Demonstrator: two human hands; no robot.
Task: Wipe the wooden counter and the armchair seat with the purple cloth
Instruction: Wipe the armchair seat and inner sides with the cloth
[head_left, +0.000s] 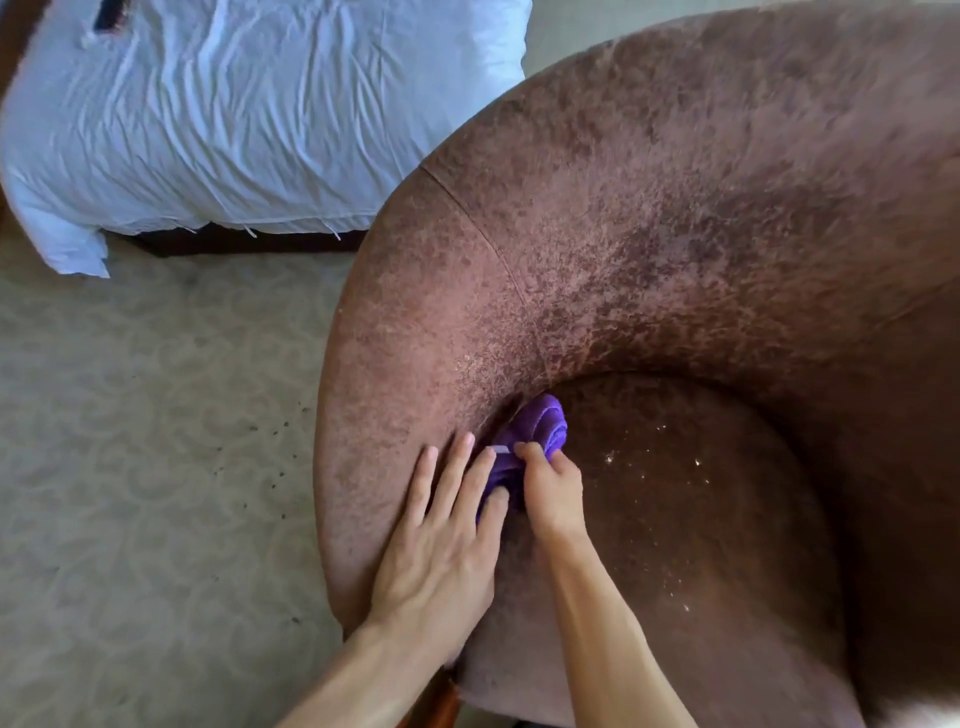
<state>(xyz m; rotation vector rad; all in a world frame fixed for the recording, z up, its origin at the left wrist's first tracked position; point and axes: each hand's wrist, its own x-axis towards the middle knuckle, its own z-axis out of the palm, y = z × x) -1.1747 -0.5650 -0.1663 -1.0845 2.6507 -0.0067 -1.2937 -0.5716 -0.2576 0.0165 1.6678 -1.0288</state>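
Two hands work at the left inner edge of the armchair (675, 234), where its curved side wall meets the armchair seat (727, 561). The right hand (551, 496) has its fingers curled tightly round the purple cloth (543, 423), which is bunched into a wad and pushed into the crevice between seat and side wall. The left hand (441, 540) lies flat on the side wall just beside the cloth, with its fingers straight and slightly spread; the two fingers nearest the crevice touch the cloth. Pale crumbs (644, 462) are scattered over the seat, toward the middle of the armchair from the cloth. The upholstery is brown and mottled, paler along the top of the side wall. Patterned beige carpet (130, 467) lies to the left of the armchair, with dark specks (275, 431) near its base. A bed with rumpled white bedding (234, 130) stands beyond the armchair's left side.
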